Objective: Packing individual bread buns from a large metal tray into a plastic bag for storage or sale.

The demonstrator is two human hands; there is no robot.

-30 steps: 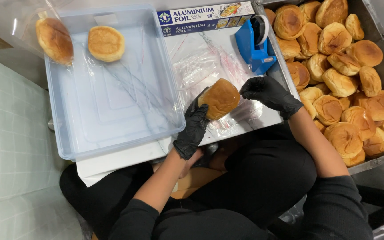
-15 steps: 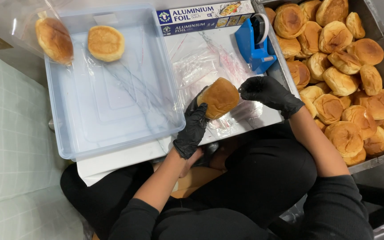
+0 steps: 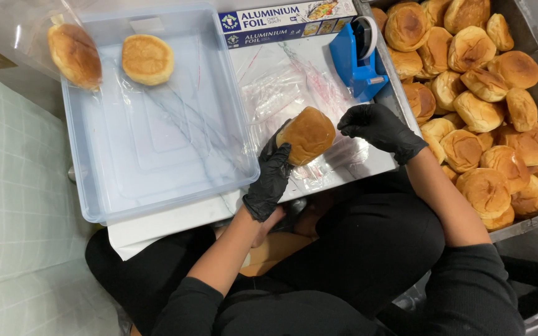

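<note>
A: Bun [image 3: 307, 134] location?
B: Over the clear bags [image 3: 294, 87], gripped by left hand [image 3: 272, 177]. Right hand [image 3: 378, 127] beside it, curled, holding nothing I can make out.
A: Tip?
B: Light grip, avoid squashing.

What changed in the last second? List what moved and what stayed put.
Almost nothing moved. The left hand still holds the bun over the clear bags, and the right hand still hovers just right of it, fingers curled. The two bagged buns in the plastic bin, the tape dispenser and the tray of buns stayed as they were.
</note>
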